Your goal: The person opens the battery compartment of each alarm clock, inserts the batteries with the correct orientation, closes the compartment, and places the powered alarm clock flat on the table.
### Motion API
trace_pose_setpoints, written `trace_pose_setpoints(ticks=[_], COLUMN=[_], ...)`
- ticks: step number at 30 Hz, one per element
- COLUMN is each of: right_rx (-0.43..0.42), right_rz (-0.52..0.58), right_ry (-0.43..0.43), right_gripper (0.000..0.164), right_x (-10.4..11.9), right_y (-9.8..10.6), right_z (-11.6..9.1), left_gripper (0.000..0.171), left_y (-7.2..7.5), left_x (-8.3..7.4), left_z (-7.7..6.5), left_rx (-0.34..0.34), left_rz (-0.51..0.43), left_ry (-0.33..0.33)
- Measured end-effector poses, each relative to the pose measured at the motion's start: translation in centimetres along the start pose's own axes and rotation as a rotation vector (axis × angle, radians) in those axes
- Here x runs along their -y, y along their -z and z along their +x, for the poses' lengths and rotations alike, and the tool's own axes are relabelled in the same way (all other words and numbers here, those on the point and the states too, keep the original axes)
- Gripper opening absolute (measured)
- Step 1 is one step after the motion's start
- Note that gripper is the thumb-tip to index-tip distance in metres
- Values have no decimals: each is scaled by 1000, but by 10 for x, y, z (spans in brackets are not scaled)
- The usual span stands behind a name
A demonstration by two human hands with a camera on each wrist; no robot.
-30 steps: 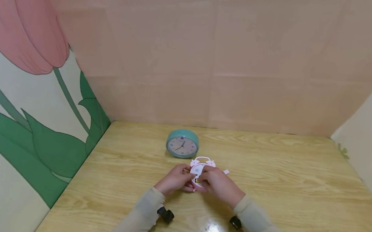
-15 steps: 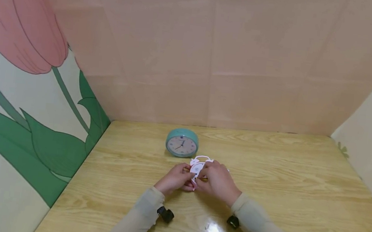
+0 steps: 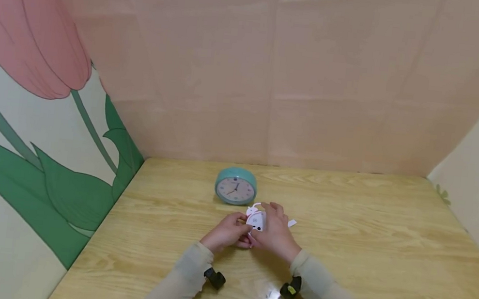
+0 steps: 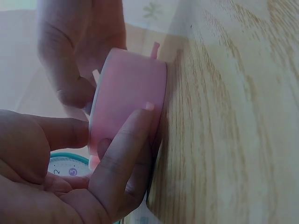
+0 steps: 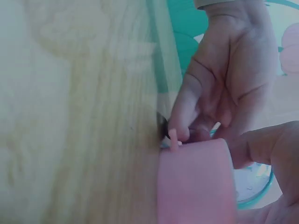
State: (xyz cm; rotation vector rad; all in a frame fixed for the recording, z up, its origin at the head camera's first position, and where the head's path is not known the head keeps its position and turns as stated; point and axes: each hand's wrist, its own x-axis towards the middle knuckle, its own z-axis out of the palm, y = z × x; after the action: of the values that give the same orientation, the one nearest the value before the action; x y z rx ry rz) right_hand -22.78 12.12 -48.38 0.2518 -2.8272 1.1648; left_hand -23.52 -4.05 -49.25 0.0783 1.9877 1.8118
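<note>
A pink alarm clock [image 3: 255, 220] lies face down on the wooden table, its white back up and its bells and handle at the far end. My left hand [image 3: 226, 231] grips its left side, thumb on the back and fingers around the pink case [image 4: 128, 93]. Over the clock's right half is my right hand [image 3: 276, 234], bent fingers and thumb at the back plate. That hand hides the lower right of the back, so anything between its fingertips is out of sight. In the right wrist view its fingers [image 5: 264, 144] meet the white rim.
A teal round clock [image 3: 235, 186] stands just behind the pink one, tilted back with its dial showing. To the right of my right hand lies a small white flat piece [image 3: 292, 223]. A pinkish wall covering [image 3: 271, 99] closes off the table's far edge.
My right hand has turned and shifted to cover the clock's right side. The yellow bit seen earlier at the clock's back is now hidden. My left hand keeps its grip.
</note>
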Motion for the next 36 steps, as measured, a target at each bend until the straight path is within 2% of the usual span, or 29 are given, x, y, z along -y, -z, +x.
trace_pose_setpoints(ticks=[3,11,16,29,32,36], right_rx=[19,13,62,101,91,94], right_rz=[39,56,76,55,58,73], right_ry=[-35,-41,-57,-100,-63,28], right_gripper=[86,80,76,73,71,65], right_x=[0,0,-2,-2,-5,-14], right_y=[-1,0,2,5,6,8], right_z=[0,-2,-2,0,0,2], left_gripper=[27,25,24,28,27,27], left_y=[-1,-3,-1,-2,-1,2], left_x=[0,1,0,-2,-3,-3], left_z=[-1,0,-1,-3,-3,-2], left_rx=[0,8,9,12,18,23], left_rz=[7,-14,-10,2,1,13], left_ry=[1,-1,8,7,5,12])
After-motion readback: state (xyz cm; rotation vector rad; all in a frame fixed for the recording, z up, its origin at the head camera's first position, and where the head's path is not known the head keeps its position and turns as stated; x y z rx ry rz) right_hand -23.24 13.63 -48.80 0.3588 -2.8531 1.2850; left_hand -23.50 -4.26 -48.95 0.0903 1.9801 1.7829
